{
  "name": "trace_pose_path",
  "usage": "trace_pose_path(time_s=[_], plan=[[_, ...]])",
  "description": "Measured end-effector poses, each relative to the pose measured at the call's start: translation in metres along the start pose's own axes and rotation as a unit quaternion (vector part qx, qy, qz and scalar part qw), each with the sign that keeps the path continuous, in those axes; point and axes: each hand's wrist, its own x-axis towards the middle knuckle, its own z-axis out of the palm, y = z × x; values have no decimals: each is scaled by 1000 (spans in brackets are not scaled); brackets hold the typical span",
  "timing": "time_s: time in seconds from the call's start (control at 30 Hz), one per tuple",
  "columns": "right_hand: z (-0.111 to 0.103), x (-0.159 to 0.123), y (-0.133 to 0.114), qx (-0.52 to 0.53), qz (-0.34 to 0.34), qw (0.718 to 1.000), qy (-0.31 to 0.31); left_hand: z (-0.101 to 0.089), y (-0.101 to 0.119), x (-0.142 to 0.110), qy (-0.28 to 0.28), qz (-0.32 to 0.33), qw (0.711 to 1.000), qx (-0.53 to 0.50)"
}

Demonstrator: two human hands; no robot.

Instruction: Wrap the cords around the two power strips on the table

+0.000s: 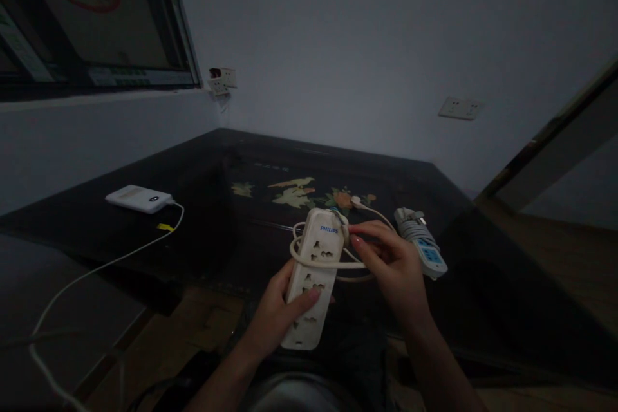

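Observation:
My left hand (284, 309) grips a white power strip (308, 299) marked PHILIPS, its thumb across the sockets. The strip is tilted, its top end leaning away from me over the table edge. A white cord (313, 263) loops once across the strip's face and runs behind it. At the upper right side of the strip, my right hand (386, 254) pinches the cord between thumb and fingers. Beyond the strip, the cord's rounded white end (356, 200) lies on the table; whether it is a plug I cannot tell.
The dark table (487, 257) has a bird-and-flower picture (294, 193). On the right lies another power strip (432, 259), wrapped in its grey cord. A white power bank (139, 198) with a cable sits on the left, near a yellow tag (165, 227). Wall sockets (460, 108) are behind.

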Motion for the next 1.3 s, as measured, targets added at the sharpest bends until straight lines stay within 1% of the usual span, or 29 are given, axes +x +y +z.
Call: trace_pose_path(time_s=[0.07,0.17,0.27,0.33,0.43,0.47,0.53,0.63,0.73,0.87,0.97,1.1,1.2,1.3], plan=[[3,-2,-1,6,16,1000,7,3,-1,0,-6,-3,999,-45],[4,-6,-3,27,72,997,10,7,-4,-1,-11,-3,993,-114],[-1,-8,-4,54,89,995,6,9,-6,1,-18,3,988,-152],[-5,-8,-4,56,94,994,-12,9,-7,1,-20,4,986,-163],[-8,-7,-4,35,108,992,-47,7,-7,2,-7,5,986,-167],[-8,-6,-4,25,102,993,-56,7,-7,2,-2,6,987,-164],[-7,-6,-4,0,63,996,-63,6,-7,3,7,6,989,-149],[-4,-6,-3,-35,-21,997,-60,7,-7,3,21,4,991,-133],[-3,-8,-3,-59,-58,995,-60,6,-8,2,29,-2,993,-115],[-1,-12,-4,-79,-71,993,-58,5,-9,4,35,7,998,-57],[2,-13,-6,-76,-75,992,-64,5,-10,7,35,39,998,18],[10,-13,-8,-70,-60,993,-79,7,-11,10,60,96,986,125],[14,-14,-9,-66,-59,992,-86,8,-12,12,72,112,975,178],[19,-16,-9,-85,-71,990,-86,9,-12,13,76,115,967,216]])
